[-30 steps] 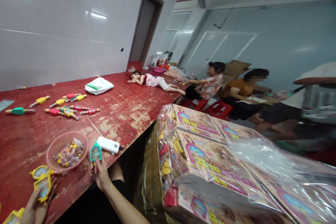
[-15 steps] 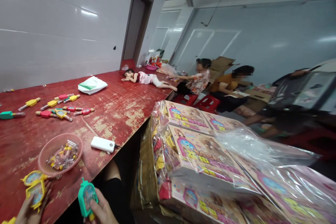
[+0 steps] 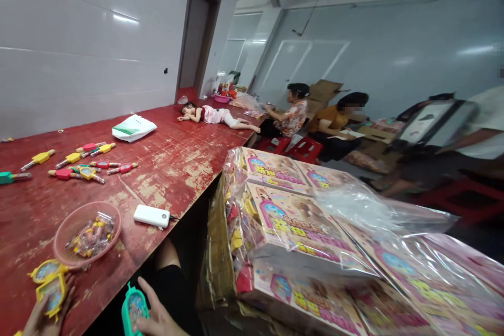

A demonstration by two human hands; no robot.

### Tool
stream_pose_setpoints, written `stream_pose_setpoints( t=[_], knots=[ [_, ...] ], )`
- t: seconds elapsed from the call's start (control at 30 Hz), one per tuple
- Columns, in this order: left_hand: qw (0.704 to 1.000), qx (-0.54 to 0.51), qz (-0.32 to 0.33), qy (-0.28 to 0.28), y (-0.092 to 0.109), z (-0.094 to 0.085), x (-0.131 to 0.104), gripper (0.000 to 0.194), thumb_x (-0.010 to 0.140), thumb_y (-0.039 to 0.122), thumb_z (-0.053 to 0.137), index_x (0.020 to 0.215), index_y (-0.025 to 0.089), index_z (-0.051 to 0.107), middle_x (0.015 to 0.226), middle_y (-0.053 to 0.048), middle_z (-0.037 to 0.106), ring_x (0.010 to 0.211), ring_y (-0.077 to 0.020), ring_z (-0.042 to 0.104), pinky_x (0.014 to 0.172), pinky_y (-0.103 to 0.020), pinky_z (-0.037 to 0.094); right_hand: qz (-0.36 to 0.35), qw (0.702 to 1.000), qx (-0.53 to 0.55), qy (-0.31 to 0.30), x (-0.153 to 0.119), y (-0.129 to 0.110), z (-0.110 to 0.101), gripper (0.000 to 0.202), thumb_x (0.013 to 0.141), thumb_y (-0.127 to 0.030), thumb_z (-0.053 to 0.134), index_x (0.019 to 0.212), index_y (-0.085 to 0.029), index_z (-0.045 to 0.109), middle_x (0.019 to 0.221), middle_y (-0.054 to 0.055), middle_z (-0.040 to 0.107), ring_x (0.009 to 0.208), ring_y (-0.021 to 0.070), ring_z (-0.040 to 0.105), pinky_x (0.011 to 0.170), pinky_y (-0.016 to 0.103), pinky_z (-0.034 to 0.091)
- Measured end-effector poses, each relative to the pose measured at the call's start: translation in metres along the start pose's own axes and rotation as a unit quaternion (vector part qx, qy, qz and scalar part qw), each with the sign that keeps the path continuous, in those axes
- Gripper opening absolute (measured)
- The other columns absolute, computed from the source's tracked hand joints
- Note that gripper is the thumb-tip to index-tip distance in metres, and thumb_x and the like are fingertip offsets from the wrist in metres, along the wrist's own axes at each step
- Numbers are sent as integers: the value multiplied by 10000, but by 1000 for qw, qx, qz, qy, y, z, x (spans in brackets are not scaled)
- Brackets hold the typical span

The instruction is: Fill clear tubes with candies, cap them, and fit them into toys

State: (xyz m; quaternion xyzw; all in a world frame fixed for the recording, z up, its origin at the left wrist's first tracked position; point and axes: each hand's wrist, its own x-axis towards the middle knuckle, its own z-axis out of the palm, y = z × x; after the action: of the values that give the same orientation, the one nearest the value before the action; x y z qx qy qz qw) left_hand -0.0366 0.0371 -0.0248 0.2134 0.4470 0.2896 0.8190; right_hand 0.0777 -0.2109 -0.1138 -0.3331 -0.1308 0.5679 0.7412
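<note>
At the bottom left, my left hand (image 3: pixel 65 302) is closed around a yellow plastic toy case (image 3: pixel 51 296) with a clear, patterned window. Another yellow toy case (image 3: pixel 47 271) touches its far end; whether my fingers grip that one too, I cannot tell. My right hand (image 3: pixel 159 310) holds a green toy case (image 3: pixel 135 312) just off the table edge, thumb over its window and index finger stretched away from it. A pink mesh basket (image 3: pixel 65 226) beyond my left hand contains several small clear-wrapped pieces (image 3: pixel 92 236).
On the worn red table (image 3: pixel 157 184) are a white power bank (image 3: pixel 151 216), several coloured toys with clear tubes (image 3: pixel 73 158) and a white bag (image 3: pixel 134 127). A child (image 3: pixel 212 115) lies farther along. Plastic-wrapped printed boxes (image 3: pixel 299 220) stand right. People (image 3: pixel 293 113) sit behind.
The green toy case has turned and moved slightly down and right, and my right index finger has lifted off it. My view has shifted slightly. A person at far right has moved.
</note>
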Motion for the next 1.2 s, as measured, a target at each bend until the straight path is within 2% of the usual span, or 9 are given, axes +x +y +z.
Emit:
stream_pose_setpoints(
  t=[0.1, 0.23, 0.4, 0.47, 0.63, 0.73, 0.93, 1.03, 1.2],
  knots=[
    [1000, 1, -3, -10, 0, -3, 1, 532, 924, 153, 501, 1445, 228, 578, 1275, -42, 731, 1343, -269, 589, 1174, -448, 475, 19, 1000, 17, 5, 4, -5, 2, 1034, 547, -466, 935, 1389, -276, 365, 1038, 7, 609, 654, 114, 638, 715, 389, 565],
    [1000, 6, -6, -22, 0, -9, 6, 567, 914, 152, 517, 1475, 228, 544, 1254, -54, 739, 1317, -276, 610, 1178, -465, 466, -5, 1000, 4, -4, 5, -8, -3, 926, 596, -446, 924, 1286, -294, 327, 1098, 5, 597, 583, 86, 630, 688, 387, 571],
    [1000, 2, 3, -27, 0, -8, 3, 637, 878, 127, 534, 1504, 240, 508, 1273, -56, 730, 1312, -289, 612, 1179, -483, 464, -25, 999, -37, 14, 4, -3, -7, 1250, 583, -462, 939, 1507, -297, 113, 958, -20, 622, 521, 91, 611, 597, 302, 539],
    [1000, 9, 2, -26, 0, -4, 0, 668, 858, 114, 547, 1510, 249, 500, 1294, -49, 720, 1306, -288, 617, 1176, -469, 473, -20, 999, -34, 19, 3, -4, -5, 1313, 552, -492, 945, 1532, -268, 100, 902, -28, 618, 493, 95, 604, 561, 278, 520],
    [1000, 19, -7, -1, 1, 4, -8, 684, 858, 98, 517, 1519, 271, 488, 1330, -37, 701, 1281, -266, 638, 1156, -427, 502, -7, 999, -38, 3, 0, -15, 3, 1132, 623, -433, 924, 1455, -294, 169, 852, -58, 625, 489, 82, 600, 555, 241, 495],
    [1000, 9, -7, -8, 1, 3, -8, 632, 891, 117, 508, 1507, 259, 506, 1319, -42, 707, 1273, -259, 644, 1140, -406, 516, -9, 998, -55, 26, 3, -14, 4, 1082, 608, -405, 933, 1381, -281, 187, 813, -60, 641, 500, 87, 598, 546, 220, 476],
    [1000, 0, -13, -2, 0, -1, -3, 600, 909, 123, 516, 1492, 263, 523, 1285, -35, 726, 1276, -267, 641, 1152, -446, 500, -47, 992, -72, 98, 10, 3, 0, 1275, 499, -501, 957, 1454, -247, 151, 671, -69, 626, 505, 109, 561, 501, 196, 415],
    [1000, -4, -11, -8, 0, 0, -5, 591, 907, 136, 534, 1487, 249, 530, 1280, -43, 728, 1292, -276, 628, 1156, -461, 493, -27, 992, -98, 74, 9, 3, 0, 1402, 481, -575, 939, 1521, -184, 85, 657, -40, 634, 587, 146, 608, 533, 225, 447],
    [1000, 6, -3, 2, 0, 4, -12, 621, 878, 149, 543, 1493, 227, 523, 1294, -70, 719, 1329, -309, 594, 1150, -503, 486, 6, 992, -126, 29, 7, 3, -6, 1352, 424, -605, 945, 1467, -205, 183, 635, -77, 564, 520, 134, 575, 509, 226, 429]
  ],
)
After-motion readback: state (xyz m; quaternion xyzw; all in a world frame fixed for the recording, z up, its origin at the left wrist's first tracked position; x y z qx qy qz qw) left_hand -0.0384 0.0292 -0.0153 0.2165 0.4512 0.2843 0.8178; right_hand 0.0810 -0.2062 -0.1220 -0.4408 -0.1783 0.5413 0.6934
